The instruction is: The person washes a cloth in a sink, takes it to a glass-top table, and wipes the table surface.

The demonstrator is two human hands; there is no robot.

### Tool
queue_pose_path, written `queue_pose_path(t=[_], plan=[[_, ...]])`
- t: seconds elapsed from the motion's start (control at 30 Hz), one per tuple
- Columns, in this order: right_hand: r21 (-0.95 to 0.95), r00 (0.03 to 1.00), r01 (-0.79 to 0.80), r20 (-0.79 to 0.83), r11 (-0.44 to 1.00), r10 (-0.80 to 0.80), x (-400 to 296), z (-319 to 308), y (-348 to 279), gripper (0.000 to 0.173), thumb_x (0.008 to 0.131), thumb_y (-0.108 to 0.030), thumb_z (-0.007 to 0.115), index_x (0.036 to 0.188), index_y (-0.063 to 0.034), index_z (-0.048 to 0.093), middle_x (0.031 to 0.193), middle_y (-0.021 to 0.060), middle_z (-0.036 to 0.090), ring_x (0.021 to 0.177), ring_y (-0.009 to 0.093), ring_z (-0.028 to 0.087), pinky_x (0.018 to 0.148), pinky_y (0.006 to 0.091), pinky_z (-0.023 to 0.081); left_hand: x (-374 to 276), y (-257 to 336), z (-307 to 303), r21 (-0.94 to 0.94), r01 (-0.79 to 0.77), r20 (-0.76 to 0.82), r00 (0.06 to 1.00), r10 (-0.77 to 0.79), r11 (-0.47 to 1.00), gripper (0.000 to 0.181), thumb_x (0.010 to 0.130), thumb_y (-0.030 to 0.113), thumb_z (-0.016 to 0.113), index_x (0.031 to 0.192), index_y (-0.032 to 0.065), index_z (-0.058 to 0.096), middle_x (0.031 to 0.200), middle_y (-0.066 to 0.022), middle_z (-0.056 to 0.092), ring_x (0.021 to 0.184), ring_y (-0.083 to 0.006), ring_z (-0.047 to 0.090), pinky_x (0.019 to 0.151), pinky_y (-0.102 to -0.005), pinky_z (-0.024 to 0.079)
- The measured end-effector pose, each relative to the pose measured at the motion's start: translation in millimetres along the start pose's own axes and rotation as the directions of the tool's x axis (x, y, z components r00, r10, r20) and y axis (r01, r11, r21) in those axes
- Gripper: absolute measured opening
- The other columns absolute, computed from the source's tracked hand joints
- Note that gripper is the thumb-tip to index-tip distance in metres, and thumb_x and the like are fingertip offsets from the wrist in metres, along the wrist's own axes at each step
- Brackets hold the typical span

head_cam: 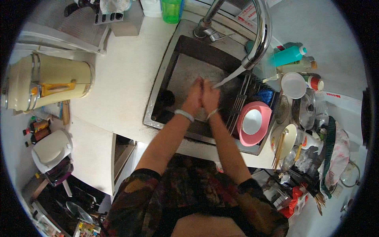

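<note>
My left hand [194, 94] and my right hand [210, 95] are pressed together over the basin of a metal sink [189, 69]. A running stream of water [229, 79] falls from the chrome gooseneck faucet [257, 49] onto my right hand. No object shows between the palms, though the fingers are blurred and partly hidden. A pale band [184, 115] circles my left wrist, and a thinner bracelet [212, 113] is on the right one. The faucet's lever [217, 36] sits at its base, behind the sink.
To the right, a pink basin [245, 138] with a white bowl [252, 121] rests on a wire rack [239, 102]. A turquoise bottle [286, 56] and stacked dishes crowd that side. On the left counter [121, 74] stand a cream vacuum flask [59, 72] and a knife block [127, 22].
</note>
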State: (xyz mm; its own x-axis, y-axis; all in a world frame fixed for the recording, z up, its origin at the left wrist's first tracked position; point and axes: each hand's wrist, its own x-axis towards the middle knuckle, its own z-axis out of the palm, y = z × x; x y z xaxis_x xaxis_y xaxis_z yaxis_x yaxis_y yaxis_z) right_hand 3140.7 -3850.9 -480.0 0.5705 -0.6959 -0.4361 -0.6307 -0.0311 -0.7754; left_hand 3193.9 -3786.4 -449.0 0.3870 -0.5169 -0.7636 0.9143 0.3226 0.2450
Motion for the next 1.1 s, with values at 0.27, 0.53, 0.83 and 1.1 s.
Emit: queue_pose_path(t=[0.27, 0.53, 0.83, 1.1], plan=[[-0.032, 0.968, 0.251, -0.007, 0.968, -0.251, -25.8, -3.0, 0.3, 0.045, 0.089, -0.042, 0.057, 0.108, -0.0011, 0.058, 0.088, 0.0197, 0.064, 0.073, 0.032, 0.063, 0.063, 0.0396, 0.049, 95.2, -20.7, -78.1, -0.213, 0.605, 0.974, 0.192, 0.119, 0.767, 0.045, 0.1, 0.039, 0.039, 0.126, 0.003, 0.047, 0.121, -0.0113, 0.054, 0.108, -0.0234, 0.053, 0.091, -0.0361, 0.045], [-0.069, 0.956, 0.241, -0.157, 0.968, -0.249, 60.9, -25.5, 8.9, 0.038, 0.092, -0.032, 0.054, 0.076, 0.0025, 0.056, 0.069, 0.0132, 0.058, 0.064, 0.023, 0.055, 0.062, 0.0372, 0.043, 21.3, -25.5, -18.9, 0.146, -0.027, 0.12, 0.993, 0.009, 0.989, 0.047, 0.099, 0.046, 0.035, 0.12, 0.0093, 0.054, 0.1, -0.0084, 0.059, 0.086, -0.0216, 0.055, 0.073, -0.0356, 0.045], [-0.292, 0.845, 0.512, 0.002, 0.808, -0.535, -76.5, -12.7, -18.7, 0.038, 0.088, -0.034, 0.061, 0.074, 0.0007, 0.056, 0.073, 0.0156, 0.058, 0.068, 0.026, 0.057, 0.062, 0.037, 0.044, 34.5, -11.1, -43.7, -0.185, -0.111, 0.405, 0.897, 0.179, 0.976, 0.056, 0.096, 0.053, 0.038, 0.127, 0.0067, 0.047, 0.119, -0.0123, 0.055, 0.111, -0.0288, 0.053, 0.097, -0.0397, 0.042], [-0.253, 1.0, 0.027, 0.016, 0.967, -0.024, 16.3, -34.0, -63.4, 0.04, 0.089, -0.035, 0.058, 0.07, 0.0002, 0.059, 0.057, 0.0145, 0.056, 0.053, 0.032, 0.057, 0.056, 0.0418, 0.046, 27.4, -40.5, -24.8, -0.045, -0.046, 0.227, 0.972, 0.055, 0.998, 0.034, 0.101, 0.036, 0.034, 0.112, 0.0102, 0.055, 0.098, -0.0045, 0.058, 0.097, -0.0183, 0.055, 0.087, -0.0368, 0.046]])
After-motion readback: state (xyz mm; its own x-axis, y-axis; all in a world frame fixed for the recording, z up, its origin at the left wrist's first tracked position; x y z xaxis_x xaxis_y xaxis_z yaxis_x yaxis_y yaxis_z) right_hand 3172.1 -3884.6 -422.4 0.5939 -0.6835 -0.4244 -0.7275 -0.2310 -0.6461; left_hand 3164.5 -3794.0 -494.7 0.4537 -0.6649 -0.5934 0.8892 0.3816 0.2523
